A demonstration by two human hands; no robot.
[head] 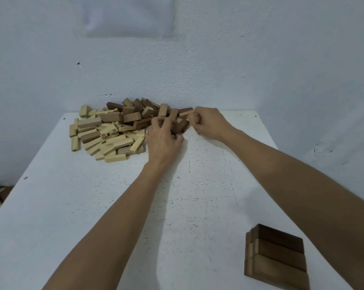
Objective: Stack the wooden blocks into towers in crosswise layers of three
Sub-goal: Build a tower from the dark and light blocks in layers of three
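The loose blocks (112, 130) lie in a heap at the far edge of the counter (197, 195), pale ones to the left and darker ones to the right, against the wall (197, 59). The started tower (277, 258) stands well apart at the near right, low, with three dark blocks side by side on top.

Both hands are at the heap's right end. The left hand (164, 141) has its grip curled round a dark block (182, 125), fingers over the far side and thumb on the near side. The right hand (210, 124) is curled tight at the end of a brown block (186, 112) and appears to pinch it, though the fingertips are hidden.

The step in hand looks like gathering the next layer. It would go best if each block is lifted clear rather than dragged, so the heap does not slide. At the tower, the blocks should then go across those below, with edges flush.
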